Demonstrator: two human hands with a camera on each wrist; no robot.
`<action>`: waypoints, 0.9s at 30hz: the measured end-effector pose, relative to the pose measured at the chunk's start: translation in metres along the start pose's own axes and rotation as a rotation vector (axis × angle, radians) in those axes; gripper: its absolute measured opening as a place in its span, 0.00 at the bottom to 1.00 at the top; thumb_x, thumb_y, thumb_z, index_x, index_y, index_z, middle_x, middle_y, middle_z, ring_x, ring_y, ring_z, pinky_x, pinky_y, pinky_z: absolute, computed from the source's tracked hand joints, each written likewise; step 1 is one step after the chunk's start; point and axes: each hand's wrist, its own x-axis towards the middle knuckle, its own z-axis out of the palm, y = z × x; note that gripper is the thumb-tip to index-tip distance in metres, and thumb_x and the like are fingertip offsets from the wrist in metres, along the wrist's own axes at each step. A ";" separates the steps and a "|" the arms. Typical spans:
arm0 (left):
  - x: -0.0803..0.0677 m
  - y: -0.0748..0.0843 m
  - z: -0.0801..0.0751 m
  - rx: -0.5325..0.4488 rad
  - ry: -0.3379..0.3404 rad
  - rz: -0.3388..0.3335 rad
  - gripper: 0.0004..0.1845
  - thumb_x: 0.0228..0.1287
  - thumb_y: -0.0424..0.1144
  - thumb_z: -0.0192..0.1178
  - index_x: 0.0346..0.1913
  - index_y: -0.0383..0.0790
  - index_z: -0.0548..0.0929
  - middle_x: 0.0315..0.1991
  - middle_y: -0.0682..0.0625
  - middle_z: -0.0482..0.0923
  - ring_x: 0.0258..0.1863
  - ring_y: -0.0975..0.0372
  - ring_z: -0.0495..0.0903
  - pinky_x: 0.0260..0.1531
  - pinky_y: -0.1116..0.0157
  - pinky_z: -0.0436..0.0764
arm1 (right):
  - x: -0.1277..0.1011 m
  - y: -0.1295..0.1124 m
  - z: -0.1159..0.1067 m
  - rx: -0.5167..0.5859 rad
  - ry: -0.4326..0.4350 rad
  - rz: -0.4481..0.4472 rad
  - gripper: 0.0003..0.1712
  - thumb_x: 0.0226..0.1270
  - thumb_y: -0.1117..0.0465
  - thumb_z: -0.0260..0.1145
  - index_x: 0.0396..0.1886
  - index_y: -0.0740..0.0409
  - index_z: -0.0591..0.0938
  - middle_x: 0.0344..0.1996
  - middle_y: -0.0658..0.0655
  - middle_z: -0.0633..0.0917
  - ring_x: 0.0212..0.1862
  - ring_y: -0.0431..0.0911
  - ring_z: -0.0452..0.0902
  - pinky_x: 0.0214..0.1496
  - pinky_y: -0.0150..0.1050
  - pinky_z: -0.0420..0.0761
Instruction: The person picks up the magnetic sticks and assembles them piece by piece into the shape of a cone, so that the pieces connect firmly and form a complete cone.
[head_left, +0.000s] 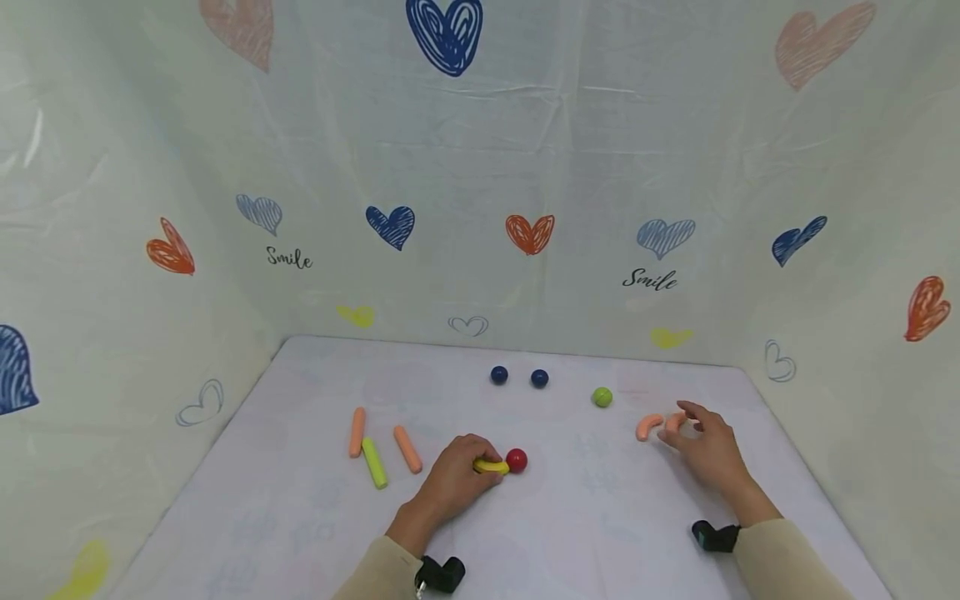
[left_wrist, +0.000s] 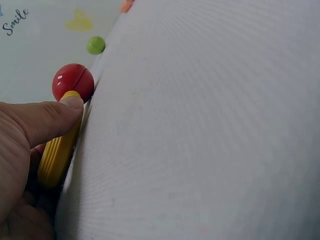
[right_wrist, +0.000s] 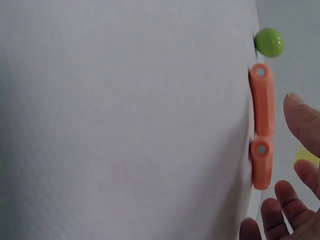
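Observation:
My left hand [head_left: 453, 479] pinches a yellow curved rod [head_left: 491, 467] between thumb and fingers, low over the white table. In the left wrist view, the ridged yellow rod's tip overlaps a glossy red ball [left_wrist: 73, 81] just beyond the thumb. Over on the right, my right hand [head_left: 708, 454] has its thumb and fingers spread around an orange curved rod [head_left: 674, 422]. Apart from the fingers in the right wrist view, that rod and a second orange curved rod [head_left: 647, 427] lie end to end, each showing a round metal-coloured end.
A green ball [head_left: 602, 397] lies beyond the orange curved rods. Two dark blue balls [head_left: 498, 375] rest near the table's back edge. To the left are two straight orange rods [head_left: 408, 450] and a straight lime rod [head_left: 374, 463]. Heart-printed sheeting [head_left: 585, 167] surrounds the table.

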 end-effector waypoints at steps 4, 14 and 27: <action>0.001 0.000 0.000 0.003 -0.005 -0.006 0.07 0.65 0.41 0.75 0.44 0.53 0.88 0.50 0.59 0.82 0.50 0.63 0.76 0.55 0.61 0.83 | 0.007 0.014 -0.006 -0.023 -0.066 -0.010 0.52 0.71 0.45 0.73 0.80 0.70 0.60 0.70 0.77 0.67 0.66 0.71 0.65 0.59 0.65 0.74; 0.001 0.001 0.001 -0.010 -0.018 -0.030 0.07 0.65 0.42 0.75 0.43 0.54 0.89 0.51 0.59 0.81 0.50 0.64 0.76 0.55 0.61 0.82 | 0.017 0.025 -0.011 -0.031 -0.131 0.002 0.56 0.71 0.44 0.73 0.79 0.77 0.56 0.71 0.80 0.65 0.66 0.72 0.67 0.62 0.66 0.73; 0.000 0.002 0.000 -0.001 -0.012 -0.037 0.07 0.66 0.41 0.75 0.44 0.54 0.88 0.51 0.59 0.81 0.51 0.64 0.76 0.56 0.61 0.83 | 0.020 0.027 -0.007 -0.024 -0.118 0.017 0.52 0.68 0.48 0.75 0.76 0.76 0.61 0.67 0.78 0.69 0.62 0.70 0.68 0.62 0.66 0.73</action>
